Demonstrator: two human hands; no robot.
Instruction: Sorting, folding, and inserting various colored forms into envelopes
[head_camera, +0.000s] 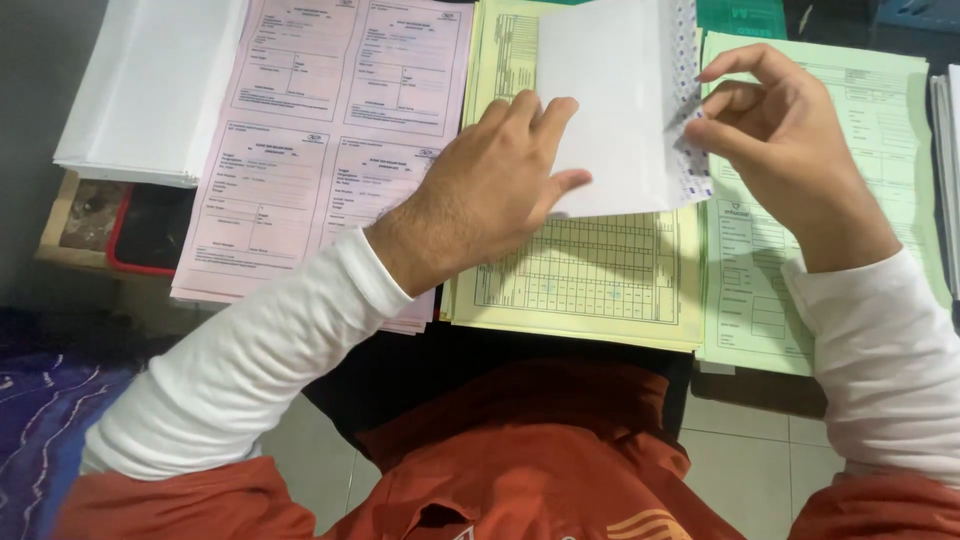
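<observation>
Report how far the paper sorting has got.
Done: pink forms, yellow forms and green forms lie in separate stacks. In hand: the left hand presses a white sheet while the right hand pinches its perforated strip. Left: the strip is mostly attached; a white stack waits.

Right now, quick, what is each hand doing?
Left hand: open, lying flat on the white sheet, pressing it down.
Right hand: fingers pinched shut on the sheet's perforated strip.

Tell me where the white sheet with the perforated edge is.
In the head view, the white sheet lies upper centre on the yellow stack, left hand pressing it, right hand pinching its perforated edge.
</observation>
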